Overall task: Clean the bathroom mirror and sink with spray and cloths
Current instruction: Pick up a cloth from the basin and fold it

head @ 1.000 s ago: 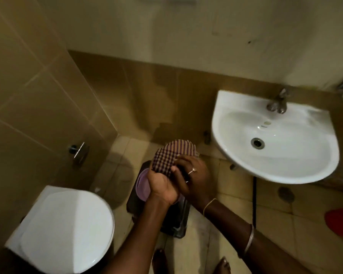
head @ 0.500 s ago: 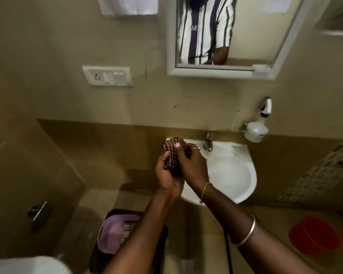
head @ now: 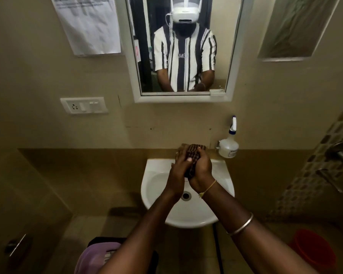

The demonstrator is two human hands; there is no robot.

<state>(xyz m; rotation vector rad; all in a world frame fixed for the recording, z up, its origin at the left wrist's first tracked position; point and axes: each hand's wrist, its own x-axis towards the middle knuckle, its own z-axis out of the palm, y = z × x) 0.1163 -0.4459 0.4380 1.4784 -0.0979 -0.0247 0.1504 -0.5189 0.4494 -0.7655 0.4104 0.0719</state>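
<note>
Now my left hand (head: 179,172) and right hand (head: 202,173) both grip the checked cloth (head: 193,154), above the sink (head: 186,216), spray bottle (head: 228,148) near

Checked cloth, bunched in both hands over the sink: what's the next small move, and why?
Probably free the right hand from the checked cloth and reach for the spray bottle. Both it and the left hand hold the cloth above the sink. The bottle stands untouched by the wall on the right, and the mirror hangs just above.

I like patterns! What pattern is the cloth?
Small dark checks on the cloth, best in the head view.
</note>
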